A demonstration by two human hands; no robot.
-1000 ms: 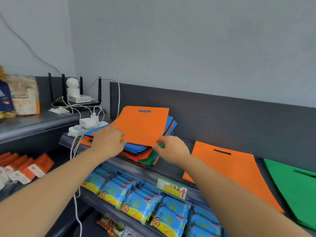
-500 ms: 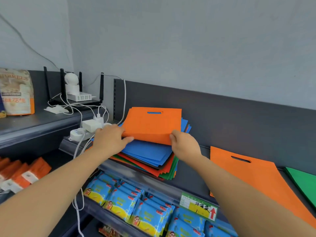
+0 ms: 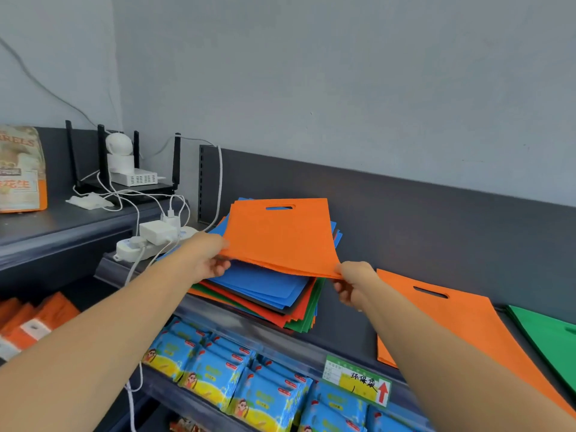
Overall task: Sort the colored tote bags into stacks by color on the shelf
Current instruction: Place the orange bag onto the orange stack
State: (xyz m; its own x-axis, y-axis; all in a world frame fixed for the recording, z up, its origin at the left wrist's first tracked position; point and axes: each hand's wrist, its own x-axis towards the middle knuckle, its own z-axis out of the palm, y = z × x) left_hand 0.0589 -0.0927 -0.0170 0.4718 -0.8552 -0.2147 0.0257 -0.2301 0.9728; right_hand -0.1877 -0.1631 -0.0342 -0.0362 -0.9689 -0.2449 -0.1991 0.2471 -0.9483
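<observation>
**Dark shop shelf, one orange bag raised off the mixed pile**

A dark grey shelf (image 3: 346, 322) runs below a pale wall, backed by a low dark panel (image 3: 436, 219). The left hand (image 3: 205, 263) and right hand (image 3: 352, 286) each pinch a near corner of the top orange tote bag (image 3: 280, 235). Its near edge is raised while its far, handle end rests on the mixed pile (image 3: 265, 288) of blue, red and green bags. Holding both corners probably keeps the thin sheet flat and peels it away singly.

Along the shelf to the right lies the orange stack (image 3: 452, 322), its likely destination, with a green bag (image 3: 554, 335) beyond. Bare shelf separates pile and stack, so the way across looks open. A power strip (image 3: 149, 241) and cables crowd the pile's left side.
</observation>
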